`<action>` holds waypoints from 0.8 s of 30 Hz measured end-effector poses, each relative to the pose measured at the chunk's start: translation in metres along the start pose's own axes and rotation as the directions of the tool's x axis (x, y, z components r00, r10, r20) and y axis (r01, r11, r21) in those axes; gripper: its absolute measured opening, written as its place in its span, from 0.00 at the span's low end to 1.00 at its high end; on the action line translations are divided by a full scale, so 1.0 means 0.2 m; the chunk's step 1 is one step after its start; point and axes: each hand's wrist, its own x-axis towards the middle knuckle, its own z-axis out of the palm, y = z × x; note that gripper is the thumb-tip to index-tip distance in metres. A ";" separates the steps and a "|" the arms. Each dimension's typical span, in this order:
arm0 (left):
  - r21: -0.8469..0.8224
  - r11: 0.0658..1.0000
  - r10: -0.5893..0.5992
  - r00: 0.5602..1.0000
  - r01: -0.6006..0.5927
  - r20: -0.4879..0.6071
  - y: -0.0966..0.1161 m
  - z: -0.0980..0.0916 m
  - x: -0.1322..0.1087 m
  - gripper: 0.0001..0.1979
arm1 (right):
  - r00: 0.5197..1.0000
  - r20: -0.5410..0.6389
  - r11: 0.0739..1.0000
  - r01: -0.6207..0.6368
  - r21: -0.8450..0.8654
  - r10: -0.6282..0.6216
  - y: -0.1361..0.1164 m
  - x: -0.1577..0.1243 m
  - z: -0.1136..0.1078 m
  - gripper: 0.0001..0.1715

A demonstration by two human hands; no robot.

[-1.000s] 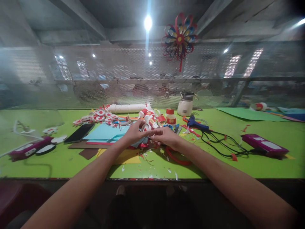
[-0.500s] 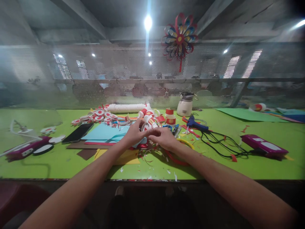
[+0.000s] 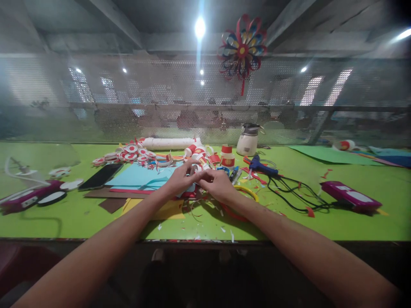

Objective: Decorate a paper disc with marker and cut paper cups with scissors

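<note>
Green counter (image 3: 321,222) runs along a perforated mesh screen (image 3: 160,98), strewn with paper scraps. Left hand (image 3: 178,179) and right hand (image 3: 216,185) meet fingertip to fingertip above the blue paper sheet (image 3: 141,176), pinching a small red-and-white paper ring (image 3: 196,168) between them. Blue glue gun (image 3: 261,166) lies just beyond the right hand; black phone (image 3: 100,176) rests left.
</note>
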 end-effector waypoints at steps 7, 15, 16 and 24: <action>-0.012 0.999 -0.036 0.999 0.037 0.034 -0.01 0.01 0.01 0.23 | 0.994 0.060 0.994 -0.090 -0.069 0.094 0.02 0.00 0.01 0.09; -0.201 0.976 -0.062 0.990 0.086 0.123 0.00 0.00 0.00 0.25 | 0.939 0.182 0.950 -0.306 0.060 0.291 0.02 0.02 0.01 0.14; -0.227 0.970 -0.057 0.990 0.086 0.128 0.00 -0.01 0.00 0.25 | 0.928 0.197 0.937 -0.339 0.089 0.317 0.03 0.03 0.00 0.14; -0.154 0.988 0.020 0.988 0.004 0.155 -0.07 -0.07 0.02 0.35 | 0.851 0.311 0.814 -0.508 0.281 0.423 0.00 0.06 -0.07 0.18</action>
